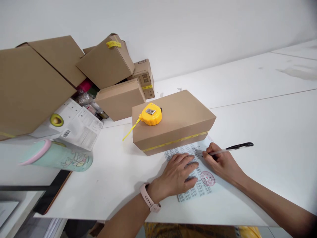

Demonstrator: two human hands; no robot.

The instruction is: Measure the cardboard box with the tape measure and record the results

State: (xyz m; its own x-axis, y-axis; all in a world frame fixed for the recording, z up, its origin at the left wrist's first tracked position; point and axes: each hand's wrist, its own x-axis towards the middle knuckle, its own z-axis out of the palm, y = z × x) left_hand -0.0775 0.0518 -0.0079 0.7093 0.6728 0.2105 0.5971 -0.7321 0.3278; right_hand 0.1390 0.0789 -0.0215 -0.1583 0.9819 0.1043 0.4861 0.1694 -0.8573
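Under both hands lies a pale printed sheet (195,191) with columns of small characters and a round red stamp (208,178). My left hand (180,173) rests flat on it, fingers spread, a pink band on the wrist. In my right hand (223,163) is a pen (232,147) with a clear barrel and black end, its tip down at the paper's upper right. Just behind the sheet sits a closed cardboard box (178,115) with a strip of yellow tape along its front. On its top is a yellow tape measure (151,114), a short length of its tape hanging over the left edge.
More cardboard boxes (105,62) are stacked at the back left against the wall. In front of them are a white carton with an avocado picture (81,125) and a mint-green tumbler (66,157). The white table's front edge (223,224) runs below my forearms.
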